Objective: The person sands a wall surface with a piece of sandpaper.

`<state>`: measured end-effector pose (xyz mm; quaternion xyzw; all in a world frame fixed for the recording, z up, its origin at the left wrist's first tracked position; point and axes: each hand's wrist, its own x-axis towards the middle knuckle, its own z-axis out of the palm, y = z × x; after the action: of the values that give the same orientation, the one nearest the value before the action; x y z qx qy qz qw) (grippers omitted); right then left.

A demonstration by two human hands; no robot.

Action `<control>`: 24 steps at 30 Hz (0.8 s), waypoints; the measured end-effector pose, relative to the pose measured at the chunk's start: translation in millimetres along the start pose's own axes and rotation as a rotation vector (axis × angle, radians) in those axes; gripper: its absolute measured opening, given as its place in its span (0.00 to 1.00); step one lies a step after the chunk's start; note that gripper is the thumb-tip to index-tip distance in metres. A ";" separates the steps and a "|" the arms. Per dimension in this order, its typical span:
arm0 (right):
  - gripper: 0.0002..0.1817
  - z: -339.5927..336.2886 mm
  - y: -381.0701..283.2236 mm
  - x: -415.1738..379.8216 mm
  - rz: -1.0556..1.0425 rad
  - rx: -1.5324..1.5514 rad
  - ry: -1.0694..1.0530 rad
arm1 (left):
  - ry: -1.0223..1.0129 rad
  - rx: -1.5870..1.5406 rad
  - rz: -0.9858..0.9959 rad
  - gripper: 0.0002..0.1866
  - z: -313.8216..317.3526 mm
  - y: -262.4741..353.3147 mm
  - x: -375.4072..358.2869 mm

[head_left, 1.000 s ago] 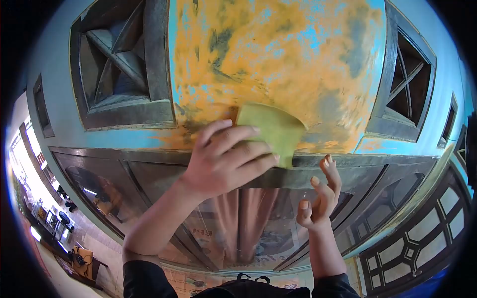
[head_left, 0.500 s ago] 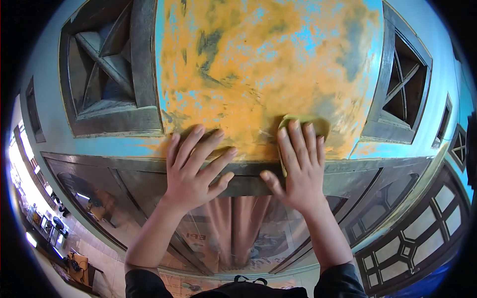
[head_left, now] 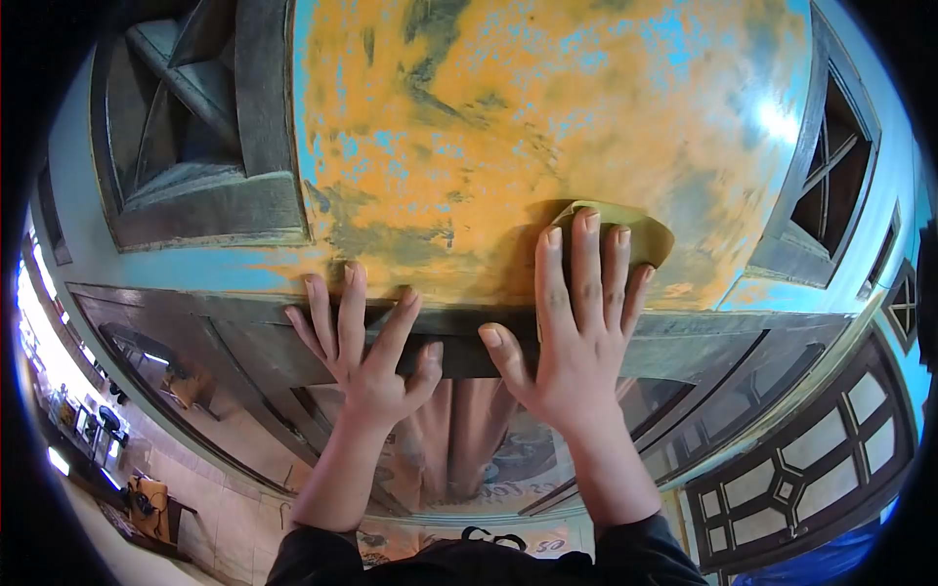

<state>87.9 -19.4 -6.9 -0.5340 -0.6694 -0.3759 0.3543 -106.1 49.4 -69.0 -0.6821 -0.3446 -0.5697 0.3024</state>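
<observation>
My right hand (head_left: 576, 352) holds a folded yellow-green sheet of sandpaper (head_left: 640, 227) under its fingers, flat against the wall panel (head_left: 391, 186). The sheet sticks out past the fingertips, and the thumb is spread to the left. Patches of orange, blue and dark grey cover the panel. Farther left, my left hand (head_left: 366, 356) is open with fingers spread. Its fingertips reach the panel's lower edge, by the dark wooden frame (head_left: 469, 337); whether the palm touches the frame is hidden.
Dark wooden vents with crossed bars flank the panel, one at left (head_left: 210, 205) and one at right (head_left: 831, 186). Glass and a pinkish curtain (head_left: 479, 430) lie below the frame. A dark panelled door (head_left: 806, 454) stands at right; a brown chair (head_left: 147, 513) is low at left.
My right hand and the sandpaper have moved slightly up the panel. My left hand has slid down, toward the frame. The whole view has shifted a little.
</observation>
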 end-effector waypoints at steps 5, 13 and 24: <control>0.39 17.7 -4.7 -36.4 0.053 0.036 0.001 | 0.043 -0.065 -0.007 0.22 2.0 -9.5 -11.9; 0.38 13.3 -19.5 -20.1 -0.018 0.088 -0.032 | 0.078 -0.096 -0.002 0.22 2.6 -11.6 -12.7; 0.35 22.5 -27.3 -30.4 -0.014 0.096 -0.016 | 0.080 -0.098 0.014 0.22 2.7 -12.1 -10.7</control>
<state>64.9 -17.3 -47.4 -0.5149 -0.6931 -0.3414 0.3714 -115.6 57.3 -79.8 -0.6753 -0.2992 -0.6104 0.2862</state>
